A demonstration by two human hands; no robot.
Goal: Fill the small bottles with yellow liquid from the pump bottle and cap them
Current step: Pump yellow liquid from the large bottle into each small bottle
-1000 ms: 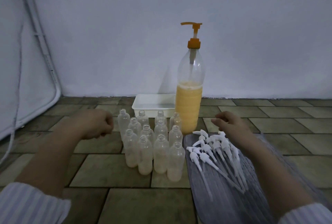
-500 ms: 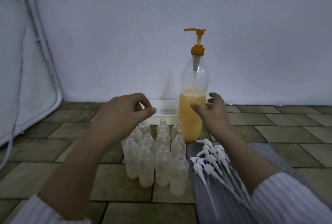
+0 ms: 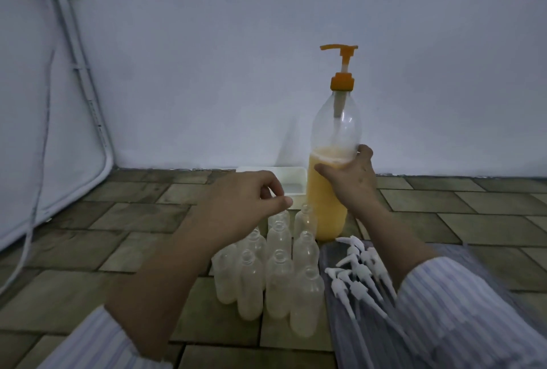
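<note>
A tall clear pump bottle (image 3: 325, 209) with an orange pump head stands on the tiled floor, about half full of yellow liquid. My right hand (image 3: 352, 179) grips its body at the liquid line. Several small empty clear bottles (image 3: 278, 277) stand uncapped in a cluster in front of it. My left hand (image 3: 245, 203) hovers above the back of that cluster, fingers loosely curled with thumb near fingertips, holding nothing I can see. Several white pump caps (image 3: 358, 274) with long tubes lie on a grey cloth (image 3: 364, 339) to the right.
A shallow white tray (image 3: 291, 183) sits behind the small bottles, against the white wall. A white padded panel with a cord (image 3: 41, 143) leans at the left. Tiled floor stretches to both sides.
My right hand moved from above the caps up to the pump bottle and gripped it. My left hand rose from the floor at left to above the small bottles.
</note>
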